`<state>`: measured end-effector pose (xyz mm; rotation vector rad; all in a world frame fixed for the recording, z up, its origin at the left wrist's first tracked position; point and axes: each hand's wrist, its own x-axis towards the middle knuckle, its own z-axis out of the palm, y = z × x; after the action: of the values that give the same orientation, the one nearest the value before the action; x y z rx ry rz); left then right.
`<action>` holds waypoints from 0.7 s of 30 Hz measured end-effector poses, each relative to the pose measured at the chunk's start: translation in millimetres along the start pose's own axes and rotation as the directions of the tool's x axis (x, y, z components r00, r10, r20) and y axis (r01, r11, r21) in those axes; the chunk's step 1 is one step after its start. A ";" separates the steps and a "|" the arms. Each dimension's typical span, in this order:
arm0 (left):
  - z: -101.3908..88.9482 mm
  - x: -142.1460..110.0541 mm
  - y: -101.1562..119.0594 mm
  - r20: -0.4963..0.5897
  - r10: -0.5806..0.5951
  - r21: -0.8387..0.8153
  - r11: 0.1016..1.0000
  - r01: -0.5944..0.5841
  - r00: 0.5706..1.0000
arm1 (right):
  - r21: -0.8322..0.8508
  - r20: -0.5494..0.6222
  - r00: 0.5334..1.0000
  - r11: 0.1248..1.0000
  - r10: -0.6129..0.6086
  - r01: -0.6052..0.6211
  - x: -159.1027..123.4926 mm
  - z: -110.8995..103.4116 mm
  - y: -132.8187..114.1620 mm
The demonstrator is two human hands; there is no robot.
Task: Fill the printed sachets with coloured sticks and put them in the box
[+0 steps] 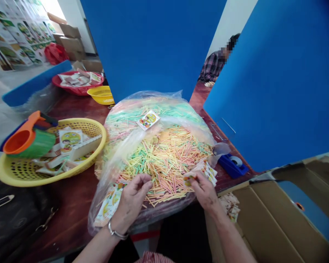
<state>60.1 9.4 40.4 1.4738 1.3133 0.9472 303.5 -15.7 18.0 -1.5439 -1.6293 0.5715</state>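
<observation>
A clear plastic bag [131,140] lies spread open in front of me, full of thin pastel sticks [167,160] in yellow, green, orange and pink. Over its near part is my left hand [133,199], thumb and fingertips pinched together above the sticks; whatever may be between them is too small to name. My right hand [204,190] grips a small printed packet [188,180] by its edge. Just behind it are several printed packets [207,171] at the bag's right side. More printed packets [111,201] lie left of my left wrist. One printed box [148,119] rests on top of the bag.
At left stands a yellow basket [98,160] of packets, with an orange scoop [20,140] on its rim. Behind are a red basket [82,90] and another yellow basket [101,95]. Blue panels [153,47] rise ahead. A tape dispenser [233,166] and a cardboard box [274,208] are right.
</observation>
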 end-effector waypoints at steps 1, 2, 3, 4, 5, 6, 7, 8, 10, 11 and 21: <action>-4.5 -3.0 -3.1 -0.017 0.010 0.070 0.998 -0.008 1.000 | -0.117 -0.015 0.998 0.992 -0.057 0.055 -1.7 -6.8 16.5; -9.6 -5.9 -6.8 -0.034 0.022 0.134 0.991 -0.017 0.999 | -0.229 -0.048 0.993 0.969 -0.109 0.096 -2.9 -10.9 32.3; -14.9 -8.7 -10.9 -0.048 0.035 0.193 0.981 -0.025 0.998 | -0.327 -0.108 0.981 0.938 -0.161 0.118 -3.5 -12.3 46.5; -20.5 -11.3 -15.3 -0.061 0.047 0.242 0.970 -0.031 0.997 | -0.401 -0.148 0.967 0.906 -0.207 0.133 -3.4 -11.8 58.2; -26.2 -13.7 -20.1 -0.074 0.065 0.286 0.957 -0.041 0.995 | -0.455 -0.176 0.953 0.879 -0.245 0.142 -2.8 -9.8 67.0; -31.9 -16.0 -25.3 -0.088 0.091 0.329 0.942 -0.057 0.992 | -0.490 -0.180 0.945 0.858 -0.274 0.156 -1.7 -7.2 72.7; -37.5 -18.2 -30.8 -0.099 0.120 0.373 0.925 -0.075 0.988 | -0.510 -0.155 0.943 0.841 -0.295 0.179 -0.4 -4.6 75.3; -42.8 -20.3 -36.5 -0.114 0.149 0.417 0.905 -0.089 0.982 | -0.520 -0.116 0.944 0.829 -0.310 0.209 1.1 -2.3 75.6; -52.2 -24.3 -47.7 -0.130 0.174 0.480 0.872 -0.092 0.976 | -0.524 -0.036 0.942 0.809 -0.333 0.266 3.3 0.4 71.6; -55.9 -26.1 -52.7 -0.137 0.174 0.495 0.865 -0.085 0.975 | -0.524 -0.012 0.941 0.803 -0.339 0.283 3.8 0.9 69.0; -63.0 -24.9 -59.4 -0.093 0.196 0.564 0.818 -0.111 0.976 | -0.599 -0.059 0.945 0.769 -0.321 0.224 -5.2 -3.6 78.8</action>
<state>-20.1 -5.8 2.1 2.0124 1.6963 0.8191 353.7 -9.4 -42.7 -1.6682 -1.9659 -0.2509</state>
